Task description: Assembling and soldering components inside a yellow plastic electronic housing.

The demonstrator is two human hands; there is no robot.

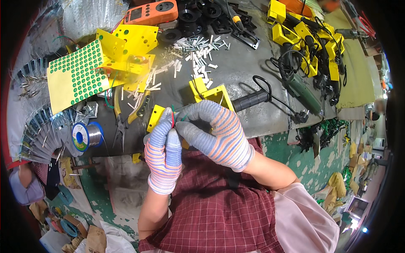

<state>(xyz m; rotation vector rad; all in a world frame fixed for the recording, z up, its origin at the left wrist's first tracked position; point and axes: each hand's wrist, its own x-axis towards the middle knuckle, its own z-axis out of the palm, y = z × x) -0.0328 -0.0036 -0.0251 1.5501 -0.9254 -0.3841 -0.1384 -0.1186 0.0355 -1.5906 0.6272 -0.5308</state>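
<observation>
Both my hands wear striped knit gloves and meet close together at the table's near edge. Thumb and fingers of my left hand (pixel 163 149) are pinched on a thin red wire (pixel 173 119). My right hand (pixel 219 133) is curled beside it, its thumb and index finger closed close to the red wire; a bit of green shows there, but what it grips is hidden. Just beyond my hands lies a yellow metal bracket (pixel 227 98) with a black handle (pixel 251 101) and cord, partly covered by my right hand.
Cutting pliers (pixel 120 128) and a solder spool (pixel 87 135) lie left, near a green-dotted sticker sheet (pixel 79 76) and yellow plates (pixel 135 38). White sleeves and screws (pixel 200 55) are scattered ahead. An orange meter (pixel 151 13) sits behind; yellow-bracketed handles (pixel 310 40) pile up right.
</observation>
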